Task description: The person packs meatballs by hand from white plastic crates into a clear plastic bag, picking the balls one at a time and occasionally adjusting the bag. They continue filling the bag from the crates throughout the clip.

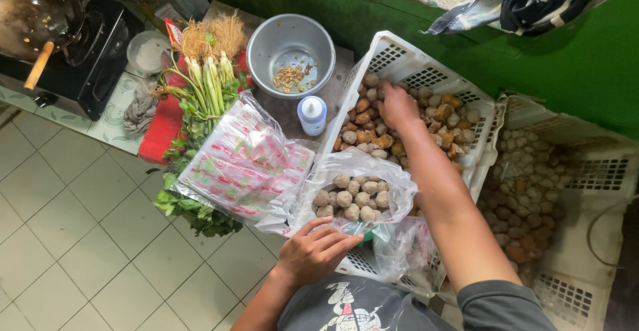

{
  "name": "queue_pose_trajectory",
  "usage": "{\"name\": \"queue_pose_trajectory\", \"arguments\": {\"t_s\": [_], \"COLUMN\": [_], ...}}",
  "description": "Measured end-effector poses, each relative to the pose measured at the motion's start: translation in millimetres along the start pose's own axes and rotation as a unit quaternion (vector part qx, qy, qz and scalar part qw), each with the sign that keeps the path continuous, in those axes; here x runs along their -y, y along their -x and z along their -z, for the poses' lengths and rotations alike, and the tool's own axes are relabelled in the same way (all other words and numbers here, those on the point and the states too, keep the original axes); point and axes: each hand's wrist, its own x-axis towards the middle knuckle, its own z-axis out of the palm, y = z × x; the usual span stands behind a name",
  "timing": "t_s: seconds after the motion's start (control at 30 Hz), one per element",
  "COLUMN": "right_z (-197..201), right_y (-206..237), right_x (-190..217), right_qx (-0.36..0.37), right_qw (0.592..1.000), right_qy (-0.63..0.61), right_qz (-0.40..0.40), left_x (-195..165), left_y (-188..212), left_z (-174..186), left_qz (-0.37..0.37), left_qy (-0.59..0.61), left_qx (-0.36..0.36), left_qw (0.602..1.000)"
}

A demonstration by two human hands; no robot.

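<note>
My right hand reaches into a white plastic crate full of pale and brown meatballs, its fingers closed around some of them. My left hand holds the near edge of a clear plastic bag that lies open on the crate's corner. Several grey meatballs sit inside the bag.
A second white crate of meatballs stands at the right. A stack of printed plastic bags, leafy greens, a metal bowl, a small white bottle and a stove with a wok lie to the left, above the tiled floor.
</note>
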Motion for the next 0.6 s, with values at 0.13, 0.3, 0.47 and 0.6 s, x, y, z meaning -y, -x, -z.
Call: {"name": "queue_pose_trajectory", "arguments": {"t_s": [0.13,0.3,0.47,0.6], "right_z": [43.9,110.8,122.0,98.9], "right_y": [14.0,88.7,178.1,148.8], "right_x": [14.5,58.0,114.3,91.5], "right_qx": [-0.011,0.221,0.219,0.228], "right_qw": [0.994,0.831,0.931,0.917], "right_qy": [-0.107,-0.505,-0.139,-0.282], "right_qz": [0.004,0.071,0.259,0.167], "left_x": [3.8,5.0,3.5,1.8], "left_y": [4.4,11.6,11.2,11.0], "left_z": [-1.3,-1.0,-0.9,-1.4], "left_qz": [-0.021,-0.047,-0.065,-0.048], "left_qy": [-0.018,-0.030,-0.049,-0.028], "left_qx": [-0.002,0.010,0.022,0.004], "left_qw": [1.000,0.998,0.996,0.998]}}
